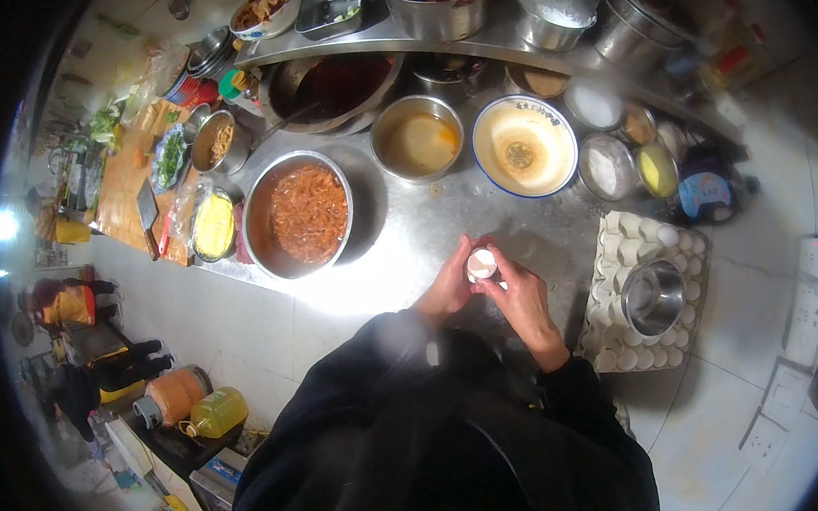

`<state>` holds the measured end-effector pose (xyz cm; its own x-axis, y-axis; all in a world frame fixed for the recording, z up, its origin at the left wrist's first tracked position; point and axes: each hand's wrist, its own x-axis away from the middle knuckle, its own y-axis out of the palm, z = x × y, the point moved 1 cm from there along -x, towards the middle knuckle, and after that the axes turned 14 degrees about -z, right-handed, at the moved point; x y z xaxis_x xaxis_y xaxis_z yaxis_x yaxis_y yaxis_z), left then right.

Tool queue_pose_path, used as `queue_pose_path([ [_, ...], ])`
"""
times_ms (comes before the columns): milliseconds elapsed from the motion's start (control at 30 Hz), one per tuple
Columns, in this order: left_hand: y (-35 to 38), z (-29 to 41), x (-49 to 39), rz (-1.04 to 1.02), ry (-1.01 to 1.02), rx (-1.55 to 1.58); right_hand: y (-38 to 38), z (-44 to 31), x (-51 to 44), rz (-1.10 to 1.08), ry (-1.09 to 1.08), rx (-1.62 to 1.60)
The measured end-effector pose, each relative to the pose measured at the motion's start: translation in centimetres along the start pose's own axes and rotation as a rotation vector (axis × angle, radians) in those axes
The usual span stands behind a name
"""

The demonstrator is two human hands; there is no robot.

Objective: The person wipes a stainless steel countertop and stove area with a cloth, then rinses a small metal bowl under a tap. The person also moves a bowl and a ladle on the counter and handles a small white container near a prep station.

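Both hands meet around a pale eggshell (pixel 481 264) above the near edge of the steel counter. My left hand (pixel 453 281) holds it from the left, and my right hand (pixel 519 292) has its fingers on its right side. The shell looks open on top; whether it is one piece or nested halves I cannot tell. Beyond the hands stand a steel pot (pixel 417 140) with liquid and some orange yolk, and a blue-rimmed enamel basin (pixel 525 146) with a brown-stained bottom. To the right, a cardboard egg tray (pixel 609 257) holds several eggs and a small steel bowl (pixel 654 298).
A large steel bowl of reddish meat strips (pixel 308 216) stands left, past it a cleaver (pixel 147 208) on a wooden board (pixel 121 196). Seasoning bowls (pixel 607 166) stand at right. A steel shelf (pixel 368 45) overhangs the back. Other people (pixel 107 372) are at far left.
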<state>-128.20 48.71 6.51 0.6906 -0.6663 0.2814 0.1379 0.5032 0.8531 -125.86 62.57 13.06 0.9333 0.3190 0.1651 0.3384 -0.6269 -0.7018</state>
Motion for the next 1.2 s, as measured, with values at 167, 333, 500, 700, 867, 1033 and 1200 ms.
queue_pose_path([
  [167,-0.6,0.1,1.0,0.005,0.061,-0.063,-2.1,-1.5,0.1,-0.085,0.031,-0.034],
  [333,-1.2,1.2,2.4,-0.053,0.078,-0.097,-4.6,-4.9,-0.4,0.325,-0.290,-0.076],
  [500,3.1,2.8,4.0,0.002,0.249,0.190,1.9,-6.1,-2.4,0.098,-0.442,0.299],
  [700,0.9,3.2,9.1,0.048,0.300,0.335,8.3,-7.5,-3.0,0.141,-0.561,0.126],
  [867,-3.1,2.8,14.2,0.136,0.292,0.335,13.6,-9.8,-1.8,0.045,-0.548,0.108],
  [1033,-5.2,5.1,19.7,0.150,0.254,0.189,15.7,-15.1,-0.7,-0.165,-0.440,-0.036],
  [1200,-8.1,7.1,23.7,0.044,0.156,0.166,14.4,-12.5,-6.2,0.075,-0.263,-0.263],
])
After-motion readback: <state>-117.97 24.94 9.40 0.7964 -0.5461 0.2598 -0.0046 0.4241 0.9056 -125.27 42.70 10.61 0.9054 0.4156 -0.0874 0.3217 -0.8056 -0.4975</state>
